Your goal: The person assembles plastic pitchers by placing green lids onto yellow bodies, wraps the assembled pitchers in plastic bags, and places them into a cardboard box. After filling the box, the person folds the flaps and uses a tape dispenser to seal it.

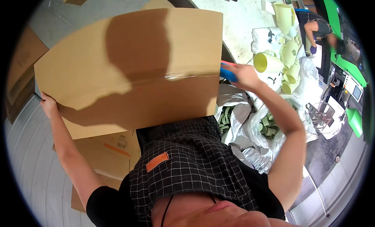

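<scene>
A large brown cardboard box [187,43] lies in front of me, with a glossy strip of clear tape [187,75] along its middle seam. At the box's left edge, my left hand [49,105] is closed on the cardboard near the corner. My right hand [246,76] is wrapped round a blue and red handled tool, apparently a tape dispenser [228,73], at the right end of the taped seam. Much of that tool is hidden by my fingers and the box edge. A shadow falls across the box.
Pale green pitchers [267,62] crowd the table [211,6] at right. Below them stand plastic bags [269,127] of green parts. Flattened cartons [23,66] are stacked at left, and another carton [105,152] lies beneath the box. A co-worker [318,29] is at far right.
</scene>
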Tool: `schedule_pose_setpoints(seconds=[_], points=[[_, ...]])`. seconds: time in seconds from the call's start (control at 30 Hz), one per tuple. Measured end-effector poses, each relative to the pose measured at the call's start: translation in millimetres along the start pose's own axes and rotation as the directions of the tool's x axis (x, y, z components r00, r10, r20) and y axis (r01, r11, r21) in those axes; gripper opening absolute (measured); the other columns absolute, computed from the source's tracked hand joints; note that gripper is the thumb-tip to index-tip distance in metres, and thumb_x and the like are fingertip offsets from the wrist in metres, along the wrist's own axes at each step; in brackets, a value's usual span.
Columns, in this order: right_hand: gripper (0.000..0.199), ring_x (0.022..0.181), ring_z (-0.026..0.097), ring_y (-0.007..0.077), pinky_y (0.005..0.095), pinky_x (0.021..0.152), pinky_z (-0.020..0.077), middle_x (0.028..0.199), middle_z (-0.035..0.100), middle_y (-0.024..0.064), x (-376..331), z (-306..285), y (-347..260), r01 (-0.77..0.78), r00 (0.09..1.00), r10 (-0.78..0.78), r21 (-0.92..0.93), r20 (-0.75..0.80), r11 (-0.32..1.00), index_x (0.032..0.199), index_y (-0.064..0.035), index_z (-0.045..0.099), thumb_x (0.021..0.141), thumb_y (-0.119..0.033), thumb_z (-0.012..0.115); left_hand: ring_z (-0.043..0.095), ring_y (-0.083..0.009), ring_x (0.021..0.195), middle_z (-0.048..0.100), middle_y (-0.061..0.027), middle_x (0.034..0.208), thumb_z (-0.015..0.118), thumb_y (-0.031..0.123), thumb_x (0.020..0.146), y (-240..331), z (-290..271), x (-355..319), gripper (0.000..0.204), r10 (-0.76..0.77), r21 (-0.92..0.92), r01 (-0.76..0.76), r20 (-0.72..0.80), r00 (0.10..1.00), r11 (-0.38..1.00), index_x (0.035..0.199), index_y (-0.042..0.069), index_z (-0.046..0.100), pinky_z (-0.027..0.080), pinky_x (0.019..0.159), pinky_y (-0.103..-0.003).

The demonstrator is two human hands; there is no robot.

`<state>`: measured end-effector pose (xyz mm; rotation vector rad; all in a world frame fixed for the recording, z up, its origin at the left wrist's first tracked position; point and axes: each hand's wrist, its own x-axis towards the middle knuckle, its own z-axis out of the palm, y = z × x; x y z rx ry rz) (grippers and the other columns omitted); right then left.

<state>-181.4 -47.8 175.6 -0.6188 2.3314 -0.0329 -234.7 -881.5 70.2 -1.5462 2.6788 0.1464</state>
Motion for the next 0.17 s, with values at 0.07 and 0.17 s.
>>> schedule_pose_setpoints(seconds=[0.07, 0.17], points=[[0.058, 0.080, 0.067, 0.0346, 0.0448, 0.071, 0.0552, 0.084, 0.067, 0.0138, 41, 54, -6, 0.000, 1.000, 0.000, 0.074, 0.004, 0.997, 0.119, -0.0161, 0.060, 0.065, -0.019, 0.081, 0.051, -0.0420, 0.129, 0.055, -0.0275, 0.136, 0.029, 0.068, 0.094, 3, -1, -10, 0.090, -0.030, 0.013, 0.030, 0.000, 1.000, 0.999, 0.138, -0.008, 0.047, 0.040, 0.107, -0.049], [0.071, 0.094, 0.068, 0.0350, 0.0432, 0.082, 0.0558, 0.100, 0.071, 0.0201, 57, 72, 5, -0.186, 0.975, 0.219, 0.392, -0.041, 0.901, 0.135, -0.0113, 0.053, 0.070, -0.026, 0.079, 0.050, -0.0420, 0.129, 0.055, -0.0278, 0.137, 0.028, 0.068, 0.094, -1, 3, -13, 0.091, -0.047, -0.014, 0.046, -0.039, 0.998, 0.999, 0.139, -0.009, 0.046, 0.039, 0.108, -0.049]])
